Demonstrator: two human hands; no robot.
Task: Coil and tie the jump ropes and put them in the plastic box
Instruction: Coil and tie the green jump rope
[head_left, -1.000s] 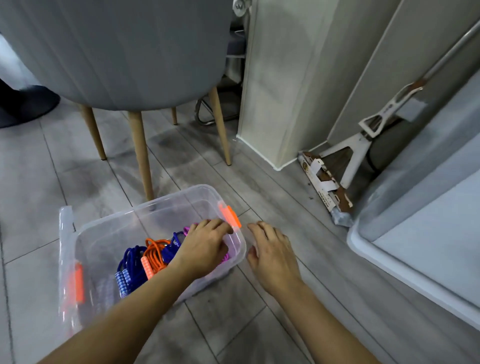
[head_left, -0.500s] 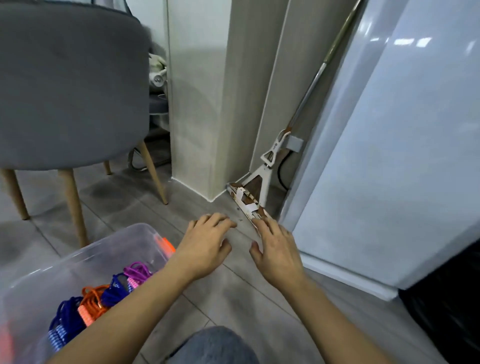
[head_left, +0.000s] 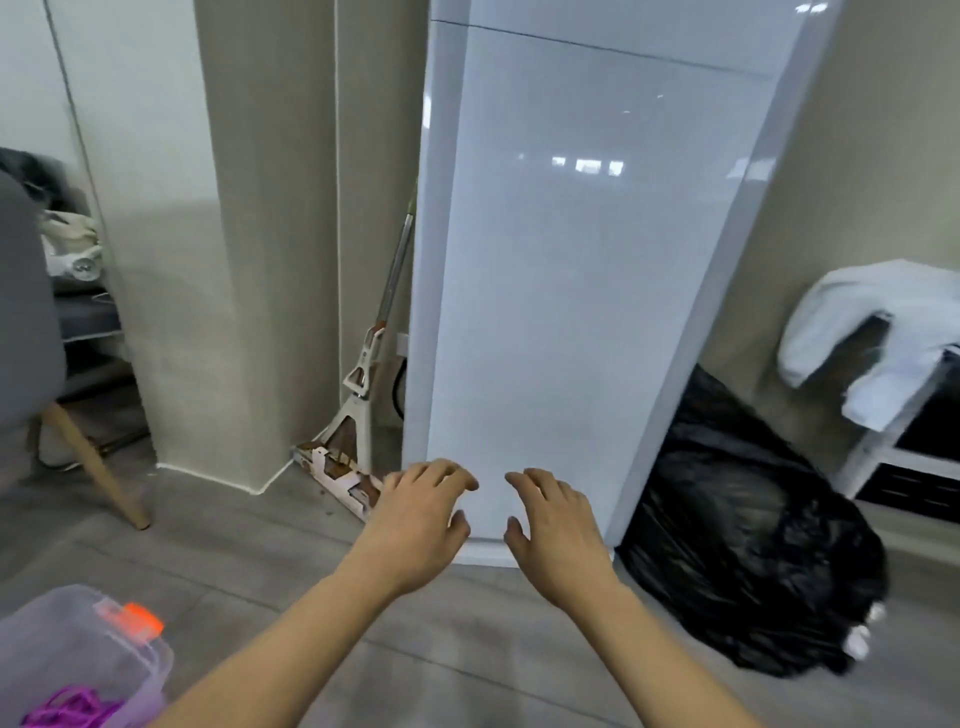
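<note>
On the grey wood-look plank floor (head_left: 467, 654), near-left corner: one translucent plastic box (head_left: 150, 662) with an orange latch (head_left: 132, 617), only partly in frame. Contents visible: one purple jump rope (head_left: 67, 711), lying inside the box. It is too cropped to tell whether it is tied. Other contents are out of frame.

Left hand (head_left: 415, 525): held above the floor, well apart from the box, fingers loosely curved, holding nothing.

Right hand (head_left: 558, 538): just beside the left hand without touching it, fingers slack, likewise empty.

Along the floor's far edge:
- tall glossy white panel (head_left: 571, 260)
- white folding mop (head_left: 363, 395), leaning in the gap to the panel's left
- crumpled black plastic bag (head_left: 743, 561), to the panel's right
- grey upholstered chair (head_left: 21, 312) on wooden legs, far left

Step in hand, by judgement: a rope appears to be boxed and the hands are free between items. No loose rope shows. The next move likely calls for finding any remaining rope, then coiling it with both hands before tying. If none remains, the task is near done.
</note>
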